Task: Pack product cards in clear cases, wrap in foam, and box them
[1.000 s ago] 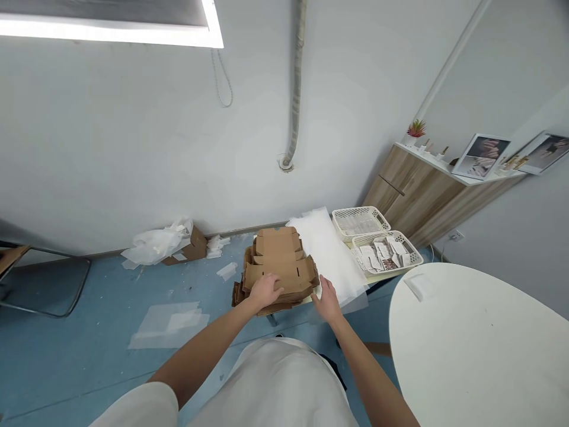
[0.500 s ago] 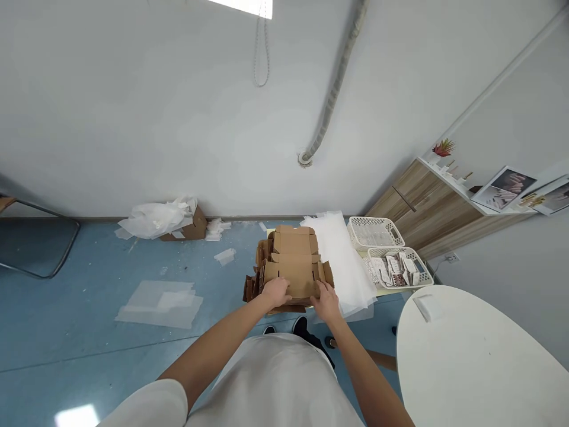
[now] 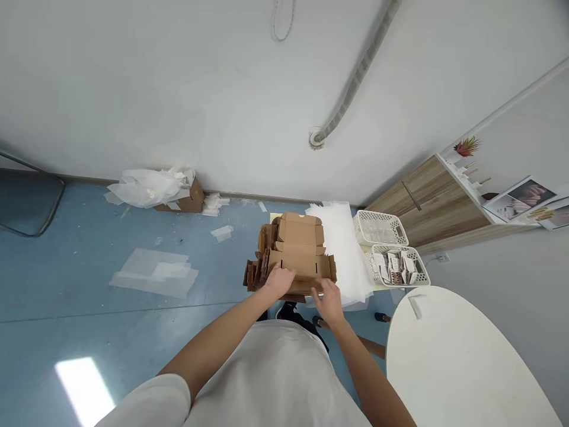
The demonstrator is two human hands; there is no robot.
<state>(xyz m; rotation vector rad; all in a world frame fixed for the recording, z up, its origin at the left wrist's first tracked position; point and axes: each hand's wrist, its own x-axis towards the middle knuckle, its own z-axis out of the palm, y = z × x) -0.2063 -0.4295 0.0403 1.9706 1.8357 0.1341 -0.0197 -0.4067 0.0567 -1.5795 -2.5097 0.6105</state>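
A partly unfolded brown cardboard box [image 3: 300, 255] lies in front of me on a stack of flattened cardboard boxes [image 3: 251, 276]. Its lid panel stretches away from me, and two dark slots show in the near panel. My left hand [image 3: 280, 281] grips the box's near left edge, fingers curled over it. At the near right corner, my right hand [image 3: 328, 301] has thumb and fingers round the side flap. The near edge between both hands is tilted up a little. The undersides of my fingers are hidden.
White wrapping sheets [image 3: 344, 252] lie right of the boxes. Beyond them stand two white plastic baskets, one holding small packets [image 3: 395, 267]. A round white table [image 3: 462, 356] is at the right. On the floor, a carton [image 3: 193, 198] with plastic stands against the wall.
My view has shifted slightly. Both hands stay at the box's near edge; the near panel's front strip is now bent up between them.
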